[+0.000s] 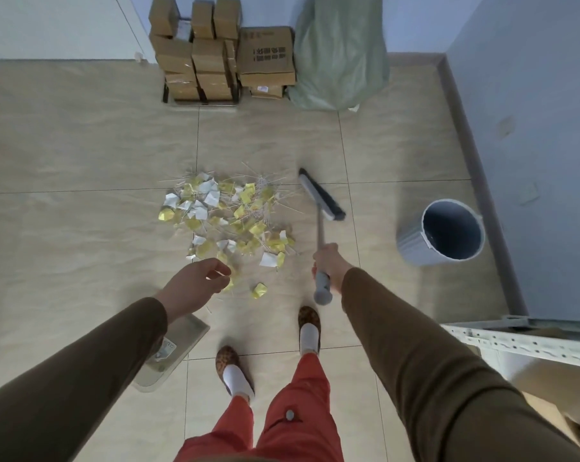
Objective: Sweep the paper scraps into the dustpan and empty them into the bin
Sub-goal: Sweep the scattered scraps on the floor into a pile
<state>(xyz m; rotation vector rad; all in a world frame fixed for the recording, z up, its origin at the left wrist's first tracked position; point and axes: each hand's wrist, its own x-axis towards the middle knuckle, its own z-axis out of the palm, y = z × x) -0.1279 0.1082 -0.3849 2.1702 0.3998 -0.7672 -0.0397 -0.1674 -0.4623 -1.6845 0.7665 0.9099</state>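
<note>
Two brown sleeves are filling the lower view; red trousers and two patterned slippers are showing between them. The left sleeve is covering part of the beige plastic dustpan (177, 348) lying on the tiled floor (82, 211). The heap of crumpled yellow and white paper scraps (228, 216), mixed with thin sticks too fine to count, is lying mid-floor, one yellow scrap apart near the feet. The right hand (330, 263) is gripping the grey-handled broom (322, 208), its blurred head sitting just right of the heap. The left hand (195, 283) is hovering loosely curled, empty. One grey round bin (412, 241) is standing right, well apart.
</note>
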